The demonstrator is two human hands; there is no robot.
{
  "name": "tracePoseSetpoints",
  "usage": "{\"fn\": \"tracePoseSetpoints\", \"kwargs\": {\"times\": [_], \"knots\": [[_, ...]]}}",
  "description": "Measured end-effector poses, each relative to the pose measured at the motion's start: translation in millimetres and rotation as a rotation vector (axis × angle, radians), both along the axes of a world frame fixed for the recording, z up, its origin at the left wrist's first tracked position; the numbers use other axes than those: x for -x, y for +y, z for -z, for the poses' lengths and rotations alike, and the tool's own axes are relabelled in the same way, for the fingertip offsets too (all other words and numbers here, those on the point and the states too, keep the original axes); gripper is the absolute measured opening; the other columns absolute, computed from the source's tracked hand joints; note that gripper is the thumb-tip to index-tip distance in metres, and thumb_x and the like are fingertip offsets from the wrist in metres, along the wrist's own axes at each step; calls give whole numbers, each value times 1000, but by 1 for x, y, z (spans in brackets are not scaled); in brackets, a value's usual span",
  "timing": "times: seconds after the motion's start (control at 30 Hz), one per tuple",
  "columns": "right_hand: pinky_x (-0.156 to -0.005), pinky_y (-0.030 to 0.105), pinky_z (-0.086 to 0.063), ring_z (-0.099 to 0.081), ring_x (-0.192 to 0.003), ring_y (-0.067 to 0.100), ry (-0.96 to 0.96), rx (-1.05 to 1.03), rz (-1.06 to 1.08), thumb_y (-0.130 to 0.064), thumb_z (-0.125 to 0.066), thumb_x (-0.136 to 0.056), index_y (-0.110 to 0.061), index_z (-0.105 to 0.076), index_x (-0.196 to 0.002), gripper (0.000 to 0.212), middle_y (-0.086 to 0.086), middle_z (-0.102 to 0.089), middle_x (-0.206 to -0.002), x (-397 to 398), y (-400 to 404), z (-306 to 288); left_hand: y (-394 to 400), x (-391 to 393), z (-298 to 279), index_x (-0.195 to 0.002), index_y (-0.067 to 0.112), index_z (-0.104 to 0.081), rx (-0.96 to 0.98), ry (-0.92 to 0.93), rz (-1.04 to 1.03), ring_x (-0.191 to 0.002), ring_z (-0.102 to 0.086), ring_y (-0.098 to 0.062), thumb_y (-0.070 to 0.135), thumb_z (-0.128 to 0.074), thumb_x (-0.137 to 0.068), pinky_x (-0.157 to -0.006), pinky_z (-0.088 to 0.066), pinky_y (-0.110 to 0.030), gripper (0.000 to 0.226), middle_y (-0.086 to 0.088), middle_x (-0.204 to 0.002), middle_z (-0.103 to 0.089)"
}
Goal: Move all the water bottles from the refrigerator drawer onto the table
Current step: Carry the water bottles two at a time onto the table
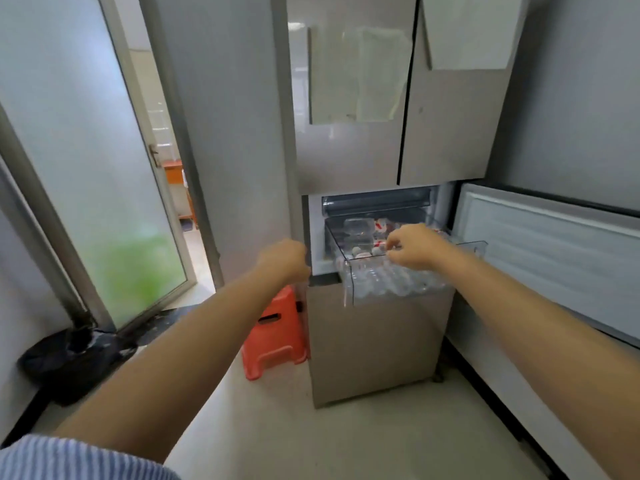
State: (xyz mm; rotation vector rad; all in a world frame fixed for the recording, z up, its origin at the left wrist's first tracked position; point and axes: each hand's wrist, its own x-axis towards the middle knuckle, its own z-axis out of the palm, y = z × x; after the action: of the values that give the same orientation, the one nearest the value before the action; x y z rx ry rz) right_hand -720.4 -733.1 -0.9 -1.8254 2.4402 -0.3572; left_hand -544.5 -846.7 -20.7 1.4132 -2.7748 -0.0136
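Tall steel refrigerator (349, 161) fills the frame, lower right door (554, 251) swung wide open, and the clear refrigerator drawer (398, 285) is pulled out over the closed bottom compartment. Packed inside it: water bottles (360, 233) lying on their sides, red-and-white labels showing toward the back, more clear ones heaped along the drawer's front wall. No count possible through the plastic. The table is nowhere in shot.

We're at the very start, by my read: first pick, nothing lifted yet. Right hand (414, 247) is over the drawer's front edge, fingers curled down and pinching at something among the bottle tops, but whether it has a bottle gripped, I cannot tell. Left hand (285, 259) is closed loosely at the refrigerator's left front corner, just beside the drawer, seemingly bracing there.

Next move wants a firm wrap around 1 bottle, then a straight lift clear of the drawer wall.
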Motion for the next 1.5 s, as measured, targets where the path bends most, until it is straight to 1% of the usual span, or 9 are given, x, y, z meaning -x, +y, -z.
{"fn": "tracePoseSetpoints", "kwargs": {"times": [0.23,0.4,0.5,0.63,0.8,0.97,1.17,1.33,1.5], "knots": [[-85,40,-51,-62,-95,31,-18,-104,175,-17,-51,-86,0,-68,-100,28,20,-68,-105,120,-95,32,-101,123,43,-110,5,-57,-132,-32,130,-104,-57,-30,20,-45,-91,-84,-48,-37,28,-14,-114,-60],[-66,27,-37,-57,-87,30,-45,-200,229,-16,-49,-88,-6,-64,-86,19,16,-61,-92,183,-167,48,-173,188,67,-107,5,-59,-194,-54,164,-82,-49,-21,23,-47,-91,-72,-41,-30,27,-14,-107,-62],[-62,26,-36,-52,-79,24,-101,-256,208,-14,-47,-87,-7,-59,-70,22,11,-57,-76,214,-204,69,-205,219,87,-112,6,-57,-239,-88,159,-96,-56,-26,23,-47,-91,-79,-45,-32,29,-14,-117,-60],[-71,29,-40,-54,-84,23,-169,-336,151,-10,-45,-88,2,-66,-100,27,17,-65,-105,250,-258,101,-237,253,120,-125,7,-49,-262,-100,123,-115,-53,-30,21,-47,-91,-91,-46,-36,37,-14,-127,-54],[-82,31,-45,-58,-97,26,-244,-470,15,-12,-46,-90,3,-64,-107,28,19,-63,-110,274,-332,153,-263,274,156,-128,10,-49,-213,-117,13,-125,-40,-30,27,-46,-92,-98,-42,-41,39,-13,-133,-43],[-55,23,-36,-51,-68,14,-392,-480,45,-34,-49,-91,-10,-61,-101,28,0,-52,-74,276,-387,206,-279,277,180,-123,10,-52,-121,-64,-5,-122,-41,-28,27,-45,-92,-94,-41,-39,36,-10,-131,-43],[-64,29,-47,-58,-66,15,-580,-384,140,-48,-58,-81,-21,-53,-86,28,-1,-57,-72,271,-414,247,-279,273,192,-122,7,-54,-38,-70,56,-125,-40,-25,23,-42,-92,-98,-36,-35,35,-10,-128,-49],[-57,25,-44,-58,-70,16,-755,-367,243,-29,-68,-74,-22,-48,-75,21,-1,-54,-74,289,-416,237,-294,302,182,-121,3,-52,-238,-97,86,-118,-46,-28,8,-42,-91,-94,-41,-32,32,-13,-129,-47],[-50,22,-38,-53,-63,12,-837,-325,258,-22,-63,-77,-20,-50,-66,18,1,-56,-70,312,-405,221,-328,356,196,-119,1,-52,-499,-51,-193,-113,-55,-31,13,-44,-93,-92,-46,-36,30,-19,-125,-56]]}}
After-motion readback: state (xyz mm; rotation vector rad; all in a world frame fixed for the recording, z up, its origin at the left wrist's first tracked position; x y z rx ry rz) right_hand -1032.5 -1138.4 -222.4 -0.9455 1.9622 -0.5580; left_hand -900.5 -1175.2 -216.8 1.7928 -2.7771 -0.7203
